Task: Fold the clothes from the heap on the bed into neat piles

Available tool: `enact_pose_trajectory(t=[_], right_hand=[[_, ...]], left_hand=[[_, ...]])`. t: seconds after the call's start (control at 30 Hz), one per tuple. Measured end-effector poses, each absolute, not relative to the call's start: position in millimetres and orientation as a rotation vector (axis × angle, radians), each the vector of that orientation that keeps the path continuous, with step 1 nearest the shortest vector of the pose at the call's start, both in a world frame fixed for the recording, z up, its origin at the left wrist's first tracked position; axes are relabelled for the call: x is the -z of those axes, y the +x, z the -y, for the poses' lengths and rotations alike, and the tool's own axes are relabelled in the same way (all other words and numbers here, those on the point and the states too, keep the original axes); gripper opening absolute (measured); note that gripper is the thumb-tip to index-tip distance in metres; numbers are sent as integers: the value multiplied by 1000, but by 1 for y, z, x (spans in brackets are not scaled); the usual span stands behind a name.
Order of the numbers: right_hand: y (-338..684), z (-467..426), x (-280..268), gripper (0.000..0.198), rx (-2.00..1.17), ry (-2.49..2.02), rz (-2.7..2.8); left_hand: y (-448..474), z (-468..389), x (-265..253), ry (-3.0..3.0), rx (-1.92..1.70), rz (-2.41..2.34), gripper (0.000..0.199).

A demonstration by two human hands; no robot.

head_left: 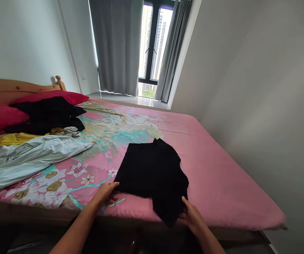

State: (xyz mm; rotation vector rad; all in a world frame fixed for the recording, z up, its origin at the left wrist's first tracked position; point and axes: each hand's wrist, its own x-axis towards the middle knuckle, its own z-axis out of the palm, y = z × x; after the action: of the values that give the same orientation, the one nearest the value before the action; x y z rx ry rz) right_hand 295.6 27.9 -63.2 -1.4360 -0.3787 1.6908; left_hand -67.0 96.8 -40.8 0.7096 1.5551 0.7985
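Observation:
A black T-shirt (152, 169) lies spread on the bed near its front edge, its near sleeve drooping over that edge. At the shirt's near left corner, my left hand (107, 193) is closed, with thumb and fingers pinching the hem. My right hand (190, 213) is closed on the cloth at the near right, by the sleeve and shoulder. Part of the right hand's fingers is hidden under the fabric.
The bed has a pink floral sheet (210, 176). To the left lie a pale grey garment (43, 151), a yellow garment (11, 140) and black clothing (54, 114) by red pillows (1, 118). A wall (262, 106) borders the right side; grey curtains (118, 46) hang behind.

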Motion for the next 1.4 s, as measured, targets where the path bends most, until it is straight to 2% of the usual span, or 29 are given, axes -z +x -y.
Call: enact_pose_trajectory(t=[0.1,0.3,0.5,0.7,0.93,1.0,1.1,1.2,1.3,1.4], right_hand=[[291,-27,62,55,-1636,-1435,440],[286,-18,63,36,-1432,-1690,659],[322,-31,62,35,-1281,-1869,758],[343,-80,60,37,-1000,-2014,982],[343,-84,66,23,-649,-2093,1080],[335,-70,68,26,-477,-2022,1152],[317,-37,74,32,-215,-1663,1565],[301,0,80,55,-156,-1283,2094],[296,23,86,74,-101,-1219,2380],[295,25,92,74,-1,-1276,2426]], left_hand=[[-71,-98,45,747,-740,-1528,40],[-85,-96,55,770,-756,-1472,46],[-88,-89,59,753,-740,-1506,54],[-85,-89,54,773,-726,-1515,54],[-84,-85,58,773,-792,-1475,52],[-83,-85,57,786,-794,-1499,52],[-81,-81,58,868,-854,-1597,56],[-84,-70,62,1109,-1017,-1634,59],[-90,-56,65,1579,-1034,-1717,47],[-97,-53,67,2057,-931,-1831,44]])
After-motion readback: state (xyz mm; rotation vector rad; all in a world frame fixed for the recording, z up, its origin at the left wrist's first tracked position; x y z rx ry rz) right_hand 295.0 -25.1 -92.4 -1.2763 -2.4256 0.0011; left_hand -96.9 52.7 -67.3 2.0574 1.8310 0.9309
